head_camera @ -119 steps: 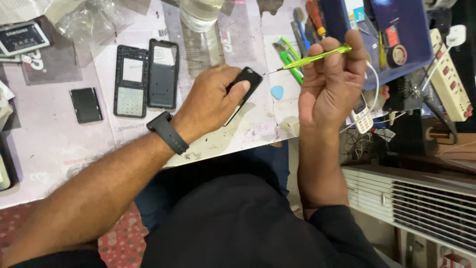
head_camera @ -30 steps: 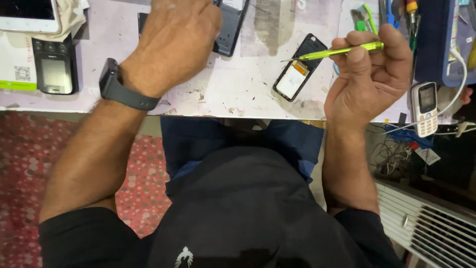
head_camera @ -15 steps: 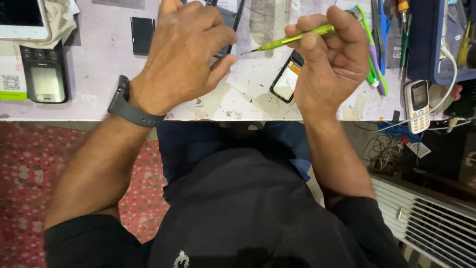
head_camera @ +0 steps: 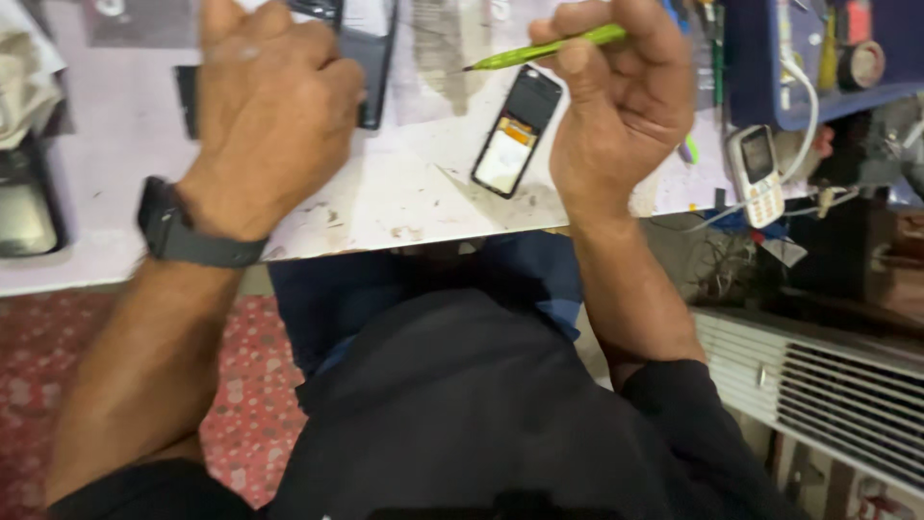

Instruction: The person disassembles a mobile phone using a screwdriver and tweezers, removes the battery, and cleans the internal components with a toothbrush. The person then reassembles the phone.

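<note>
The right hand (head_camera: 616, 106) is closed around a green screwdriver (head_camera: 549, 48), which lies nearly level across the fingers with its thin dark tip pointing left. The tip hangs in the air above the tabletop (head_camera: 404, 193), touching nothing. Just below and to the left of this hand, a small opened phone (head_camera: 517, 130) lies flat on the tabletop, tilted, with its dark inside and an orange and white part showing.

The left hand (head_camera: 274, 116) is well apart to the left, knuckles up and fingers curled down over a dark flat phone part (head_camera: 371, 58) at the far edge of the view. Whether it grips the part or only rests on it cannot be told. A black watch (head_camera: 188, 236) sits on that wrist.

To the right of the right hand, a white keypad phone (head_camera: 756, 173) lies near the tabletop's edge, close to a white cable (head_camera: 804, 106). Beyond it stands a blue tray (head_camera: 760, 96) holding small tools. At the near right is a white grille (head_camera: 818, 385).
</note>
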